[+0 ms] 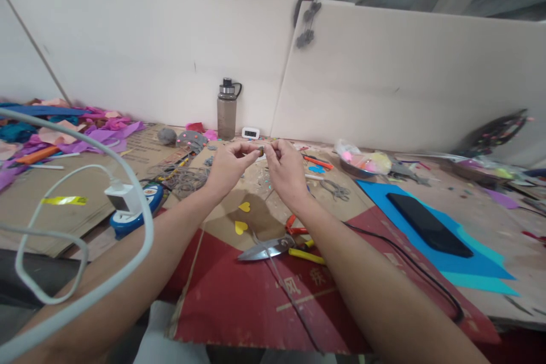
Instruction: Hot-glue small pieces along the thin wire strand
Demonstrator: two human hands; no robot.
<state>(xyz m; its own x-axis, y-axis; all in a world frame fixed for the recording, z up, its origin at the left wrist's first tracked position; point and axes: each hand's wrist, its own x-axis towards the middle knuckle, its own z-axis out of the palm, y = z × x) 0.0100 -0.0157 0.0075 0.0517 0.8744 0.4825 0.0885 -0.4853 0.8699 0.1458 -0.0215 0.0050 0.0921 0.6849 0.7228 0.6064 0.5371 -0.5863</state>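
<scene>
Both arms reach over a cardboard sheet point(256, 307). My left hand point(232, 166) is closed in a pinch, and a small dark greenish piece point(261, 151) shows at its fingertips. Close beside it, my right hand point(286, 173) is also closed, thumb against fingers; what it holds, if anything, is too small to make out. Below the hands lie two yellow paper hearts, an upper heart point(244, 207) and a lower heart point(241, 228). Nearer to me are scissors point(267, 249) with their blades pointing left, and a grey cord point(294, 301) runs across them.
A water bottle point(227, 112) and a small white digital clock point(250, 133) stand by the back panel. At right, a black phone point(426, 222) rests on blue sheets point(478, 261). A white cable point(147, 205) loops over the left side near a blue power strip point(136, 219).
</scene>
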